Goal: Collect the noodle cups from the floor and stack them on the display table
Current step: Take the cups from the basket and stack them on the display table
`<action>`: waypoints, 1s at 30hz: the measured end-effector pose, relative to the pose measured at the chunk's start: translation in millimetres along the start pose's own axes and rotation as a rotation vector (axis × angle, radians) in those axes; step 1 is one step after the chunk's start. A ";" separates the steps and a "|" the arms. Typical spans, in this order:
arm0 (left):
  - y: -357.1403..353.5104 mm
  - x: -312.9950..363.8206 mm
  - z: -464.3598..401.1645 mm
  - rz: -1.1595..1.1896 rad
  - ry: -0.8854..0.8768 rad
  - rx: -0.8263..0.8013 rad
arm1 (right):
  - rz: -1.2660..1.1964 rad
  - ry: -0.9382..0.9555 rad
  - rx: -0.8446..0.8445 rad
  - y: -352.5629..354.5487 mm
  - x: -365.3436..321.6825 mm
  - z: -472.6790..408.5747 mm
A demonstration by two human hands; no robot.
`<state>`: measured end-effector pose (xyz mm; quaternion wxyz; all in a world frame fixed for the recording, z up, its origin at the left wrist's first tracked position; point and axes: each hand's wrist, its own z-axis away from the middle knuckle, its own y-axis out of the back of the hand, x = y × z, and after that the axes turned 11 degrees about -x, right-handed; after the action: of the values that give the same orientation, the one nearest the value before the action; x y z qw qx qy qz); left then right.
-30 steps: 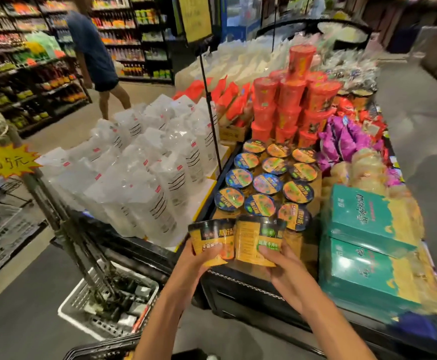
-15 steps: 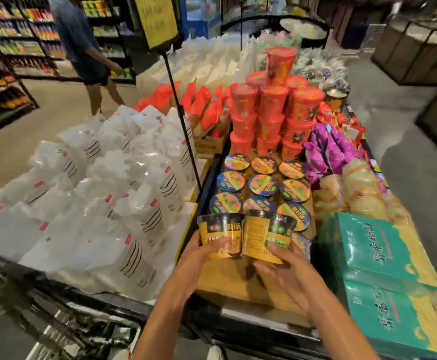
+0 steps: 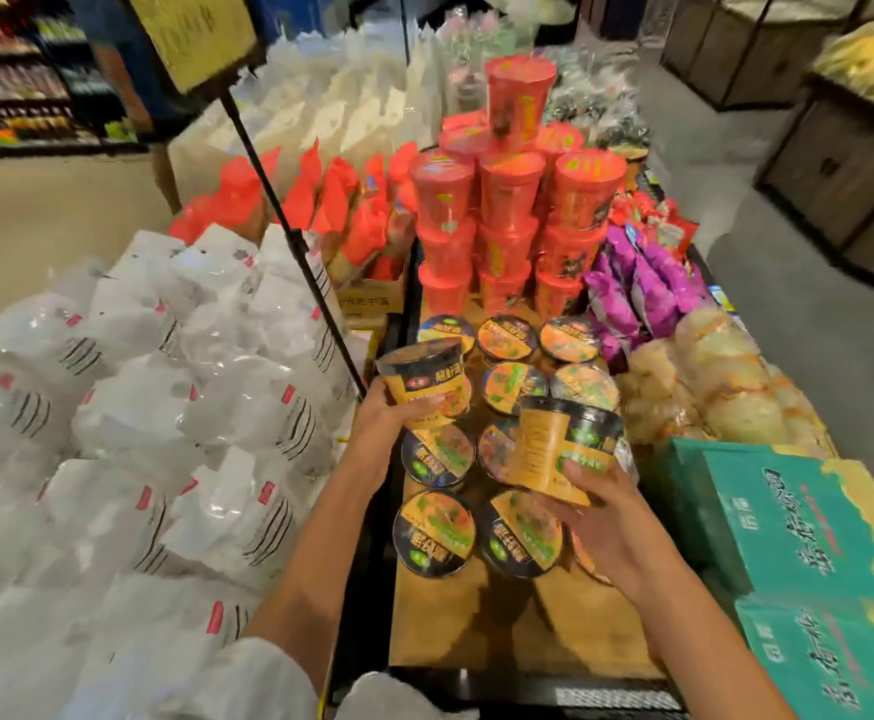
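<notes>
Nearest, a bare stretch of the wooden display table (image 3: 476, 631), dark-edged. Just above it, rows of yellow-and-black noodle cups (image 3: 435, 532) standing lid-up on the wood. Right hand (image 3: 611, 527) over those rows, fingers and thumb wrapped round a yellow cup (image 3: 562, 446), tilted, held clear of the lids below. Left hand (image 3: 388, 418) further out at the table's left edge, fingers curled under and round a second yellow cup (image 3: 424, 379), also lifted, apart from the other. Teal boxes (image 3: 788, 537) stacked at near right. White bags (image 3: 165, 433) heaped to the left. Beyond the yellow rows, purple packets (image 3: 637, 283) and a red cup tower (image 3: 513, 200) at the back.
</notes>
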<state>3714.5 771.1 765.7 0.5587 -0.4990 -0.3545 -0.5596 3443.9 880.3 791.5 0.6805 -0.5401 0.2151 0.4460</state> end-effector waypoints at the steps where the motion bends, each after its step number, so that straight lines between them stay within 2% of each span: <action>1: 1.1 3.4 -15.6 -0.022 -0.001 0.006 | 0.007 0.001 0.012 2.8 -2.7 -3.8; 10: -0.2 24.0 -133.1 -0.280 -0.034 0.077 | 0.076 0.016 0.030 24.5 -21.1 -39.8; 14: -2.5 18.5 -167.2 -0.320 -0.040 0.107 | 0.080 0.000 0.046 34.2 -21.5 -53.0; 30: 2.7 -10.6 -200.1 -0.426 -0.025 0.082 | 0.161 -0.147 -0.029 45.2 -4.2 -58.8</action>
<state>3683.3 582.7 705.0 0.4434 -0.3966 -0.4812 -0.6438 3414.9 825.0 751.2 0.6485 -0.4966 0.2010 0.5408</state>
